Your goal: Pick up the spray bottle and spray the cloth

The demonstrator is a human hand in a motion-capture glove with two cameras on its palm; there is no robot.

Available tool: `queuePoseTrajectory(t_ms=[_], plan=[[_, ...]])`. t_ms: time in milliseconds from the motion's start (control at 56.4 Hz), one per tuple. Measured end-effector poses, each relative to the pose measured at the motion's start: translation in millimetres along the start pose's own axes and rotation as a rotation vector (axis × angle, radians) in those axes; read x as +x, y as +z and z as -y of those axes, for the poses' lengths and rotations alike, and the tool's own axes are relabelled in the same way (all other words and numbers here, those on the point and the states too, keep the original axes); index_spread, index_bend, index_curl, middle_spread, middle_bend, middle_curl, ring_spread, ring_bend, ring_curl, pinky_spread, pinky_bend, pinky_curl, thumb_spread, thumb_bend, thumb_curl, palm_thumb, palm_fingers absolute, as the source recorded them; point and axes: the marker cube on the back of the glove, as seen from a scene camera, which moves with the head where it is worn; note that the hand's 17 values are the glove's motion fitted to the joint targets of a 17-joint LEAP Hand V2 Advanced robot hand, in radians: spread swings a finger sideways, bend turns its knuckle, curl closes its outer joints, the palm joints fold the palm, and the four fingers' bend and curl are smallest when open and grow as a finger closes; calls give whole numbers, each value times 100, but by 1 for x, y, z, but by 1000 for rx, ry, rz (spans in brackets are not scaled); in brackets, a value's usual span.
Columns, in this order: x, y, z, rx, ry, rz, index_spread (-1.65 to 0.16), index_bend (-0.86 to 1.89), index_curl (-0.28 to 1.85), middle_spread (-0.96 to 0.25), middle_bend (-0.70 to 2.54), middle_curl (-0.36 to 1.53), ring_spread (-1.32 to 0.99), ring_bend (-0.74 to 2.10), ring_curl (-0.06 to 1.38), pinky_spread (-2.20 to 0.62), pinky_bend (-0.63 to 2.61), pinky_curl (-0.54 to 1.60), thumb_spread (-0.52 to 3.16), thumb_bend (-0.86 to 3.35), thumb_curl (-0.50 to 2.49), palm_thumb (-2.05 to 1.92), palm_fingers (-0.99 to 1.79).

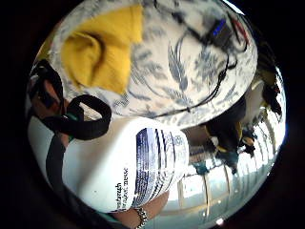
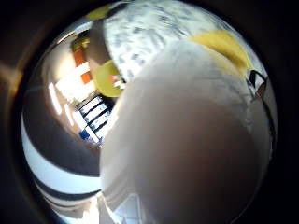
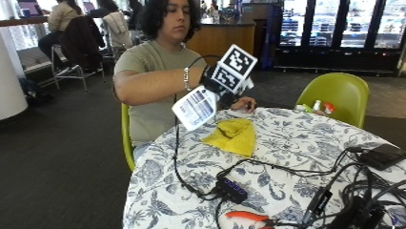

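Pickup is done: your right hand point(image 3: 218, 88) holds the spray bottle point(image 3: 197, 107) w/ fingers curled round it, lifted above the table point(image 3: 298, 143) and tilted. The yellow cloth point(image 3: 233, 135) lies crumpled on the tablecloth, approx at 5 o'clock from the bottle, just below. Left to do, I judge: aim the nozzle at the cloth & squeeze. No spray is visible yet.

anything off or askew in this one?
Nothing spilled or damaged. The bottle is tipped, but that's because the right hand holds it up over the crumpled yellow cloth lying on the table.
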Motion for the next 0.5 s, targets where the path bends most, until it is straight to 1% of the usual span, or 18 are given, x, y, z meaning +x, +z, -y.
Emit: queuePoseTrajectory(t_ms=[89,160,195,248,319,373,444,497], plan=[[-33,-29,3,179,-145,130,-24,31,58,-15,67,57,-18,73,49,-20,46,42,66,-2,82,101,133],[-62,-51,14,375,-259,276,-24,31,59,-15,67,57,-17,73,49,-20,45,42,66,-2,83,101,133],[-74,-58,22,463,-314,341,-24,31,59,-15,67,57,-17,73,49,-20,45,42,66,-2,83,101,133],[-95,-60,36,554,-399,428,-24,31,60,-15,66,57,-17,72,48,-20,47,42,66,-2,83,101,134],[-128,-52,56,627,-507,558,-24,31,60,-15,66,57,-17,72,48,-21,47,42,66,-2,84,100,135],[-142,-44,73,662,-567,611,-24,31,61,-15,66,57,-17,72,48,-21,47,42,65,-2,84,100,135],[-156,-40,100,724,-625,689,-24,31,61,-15,67,57,-16,72,48,-21,47,42,64,-2,85,99,135],[-167,-27,119,733,-653,720,-24,31,61,-15,67,57,-16,72,49,-22,46,42,64,-2,85,99,135]])
